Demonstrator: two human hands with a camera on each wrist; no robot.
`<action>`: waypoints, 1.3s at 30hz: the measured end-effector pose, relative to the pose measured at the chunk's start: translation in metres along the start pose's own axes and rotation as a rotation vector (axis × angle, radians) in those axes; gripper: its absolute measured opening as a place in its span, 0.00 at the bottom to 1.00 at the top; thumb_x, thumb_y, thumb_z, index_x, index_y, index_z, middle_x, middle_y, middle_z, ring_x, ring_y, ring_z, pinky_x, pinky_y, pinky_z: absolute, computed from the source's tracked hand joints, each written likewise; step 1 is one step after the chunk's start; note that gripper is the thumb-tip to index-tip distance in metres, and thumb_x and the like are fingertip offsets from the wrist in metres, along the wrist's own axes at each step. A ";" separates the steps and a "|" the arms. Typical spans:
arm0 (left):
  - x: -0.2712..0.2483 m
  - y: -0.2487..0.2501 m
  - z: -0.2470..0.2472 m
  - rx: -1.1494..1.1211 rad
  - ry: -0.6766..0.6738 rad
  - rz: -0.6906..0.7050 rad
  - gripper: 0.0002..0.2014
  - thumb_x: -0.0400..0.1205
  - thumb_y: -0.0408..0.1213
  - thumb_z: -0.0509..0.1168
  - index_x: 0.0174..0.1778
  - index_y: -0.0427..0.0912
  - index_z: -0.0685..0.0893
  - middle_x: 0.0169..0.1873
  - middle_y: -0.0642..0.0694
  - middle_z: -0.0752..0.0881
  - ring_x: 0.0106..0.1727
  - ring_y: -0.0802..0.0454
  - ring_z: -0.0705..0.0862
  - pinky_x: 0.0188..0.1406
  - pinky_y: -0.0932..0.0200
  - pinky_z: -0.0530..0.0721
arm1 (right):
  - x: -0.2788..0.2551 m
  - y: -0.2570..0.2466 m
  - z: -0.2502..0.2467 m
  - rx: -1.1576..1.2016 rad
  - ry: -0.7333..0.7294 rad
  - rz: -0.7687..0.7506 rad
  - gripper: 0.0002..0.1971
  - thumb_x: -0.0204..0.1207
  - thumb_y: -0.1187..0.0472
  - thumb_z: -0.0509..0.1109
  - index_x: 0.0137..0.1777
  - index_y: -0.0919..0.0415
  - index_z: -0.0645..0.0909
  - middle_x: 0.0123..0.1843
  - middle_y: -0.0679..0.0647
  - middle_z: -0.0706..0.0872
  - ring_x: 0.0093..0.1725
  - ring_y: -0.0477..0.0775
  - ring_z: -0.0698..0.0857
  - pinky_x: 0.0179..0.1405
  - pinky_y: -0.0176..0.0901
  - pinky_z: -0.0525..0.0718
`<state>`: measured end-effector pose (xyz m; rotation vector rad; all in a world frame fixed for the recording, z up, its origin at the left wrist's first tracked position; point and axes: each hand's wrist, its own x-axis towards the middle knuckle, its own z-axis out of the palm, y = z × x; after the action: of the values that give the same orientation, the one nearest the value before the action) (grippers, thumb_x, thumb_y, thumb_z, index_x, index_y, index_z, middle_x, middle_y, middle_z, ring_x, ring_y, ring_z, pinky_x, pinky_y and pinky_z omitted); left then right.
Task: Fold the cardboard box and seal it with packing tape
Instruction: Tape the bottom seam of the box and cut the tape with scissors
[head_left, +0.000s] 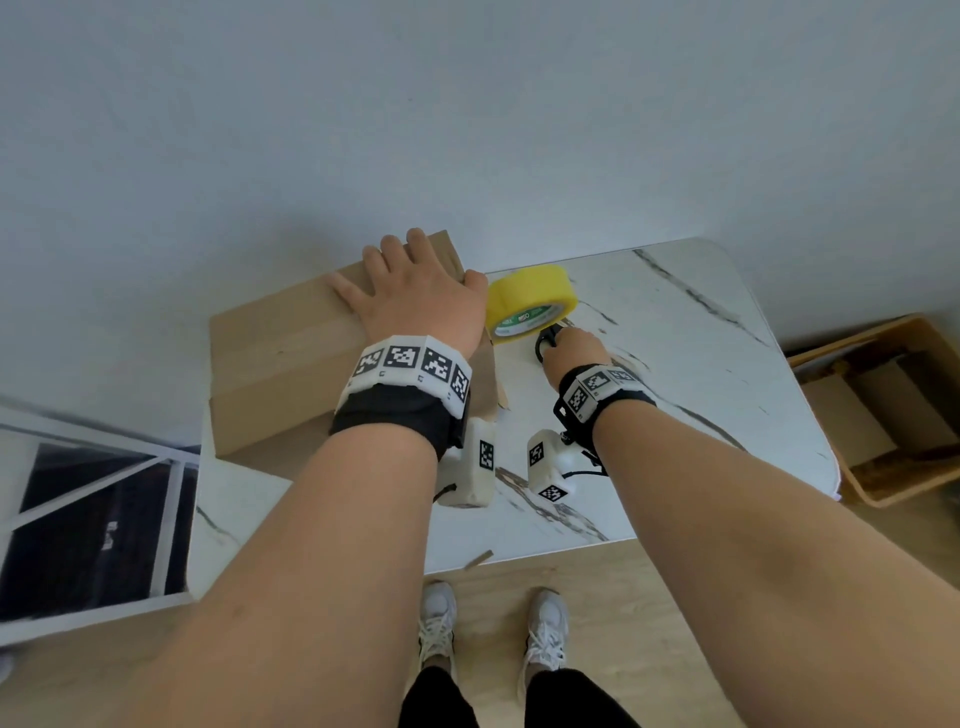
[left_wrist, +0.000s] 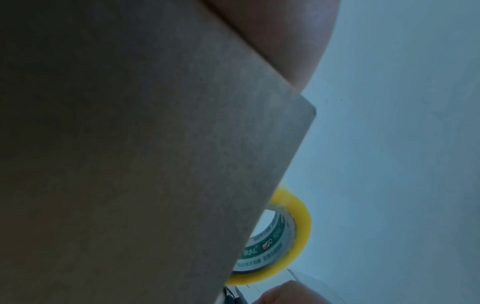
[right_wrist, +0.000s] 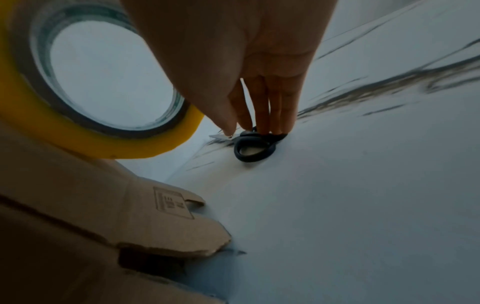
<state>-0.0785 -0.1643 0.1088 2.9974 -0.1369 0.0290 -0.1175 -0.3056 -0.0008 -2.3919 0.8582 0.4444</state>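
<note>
A brown cardboard box (head_left: 275, 364) lies closed on the left part of the marble table (head_left: 701, 364). My left hand (head_left: 415, 296) presses flat on its top near the right end, fingers spread and straight. In the left wrist view the box wall (left_wrist: 130, 144) fills most of the picture. A yellow roll of packing tape (head_left: 530, 301) stands on edge just right of the box. In front of the roll, my right hand (head_left: 574, 351) reaches down onto black-handled scissors (right_wrist: 255, 149) lying on the table. Thumb and fingertips (right_wrist: 262, 127) pinch them near the handles. A loose box flap (right_wrist: 155, 216) lies beside them.
A wooden crate (head_left: 883, 405) with cardboard inside stands on the floor at the right. A white metal frame (head_left: 88, 519) sits at the left. A small cardboard scrap (head_left: 480, 558) lies at the table's front edge. The wall runs close behind the table.
</note>
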 end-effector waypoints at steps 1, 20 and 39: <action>0.000 0.000 0.000 -0.003 0.000 0.001 0.28 0.79 0.52 0.51 0.73 0.42 0.66 0.69 0.42 0.71 0.74 0.40 0.64 0.76 0.26 0.52 | 0.003 -0.001 0.001 0.011 0.010 0.003 0.12 0.85 0.56 0.57 0.45 0.63 0.75 0.54 0.64 0.86 0.43 0.62 0.82 0.38 0.46 0.74; -0.004 0.001 -0.006 -0.007 -0.047 -0.023 0.30 0.82 0.54 0.51 0.79 0.44 0.62 0.73 0.42 0.67 0.78 0.42 0.60 0.78 0.28 0.47 | -0.017 0.017 -0.009 0.062 -0.176 0.119 0.18 0.78 0.52 0.67 0.30 0.63 0.75 0.29 0.54 0.81 0.24 0.53 0.74 0.24 0.38 0.71; -0.013 -0.002 -0.031 -0.097 -0.250 -0.063 0.29 0.87 0.48 0.43 0.85 0.47 0.46 0.85 0.47 0.48 0.86 0.46 0.45 0.82 0.35 0.43 | -0.084 0.032 -0.085 0.686 -0.212 0.036 0.24 0.70 0.46 0.79 0.51 0.69 0.85 0.38 0.56 0.87 0.32 0.51 0.79 0.34 0.40 0.80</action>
<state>-0.0917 -0.1570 0.1384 2.8947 -0.0683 -0.3496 -0.1912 -0.3370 0.0934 -1.6720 0.7962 0.3373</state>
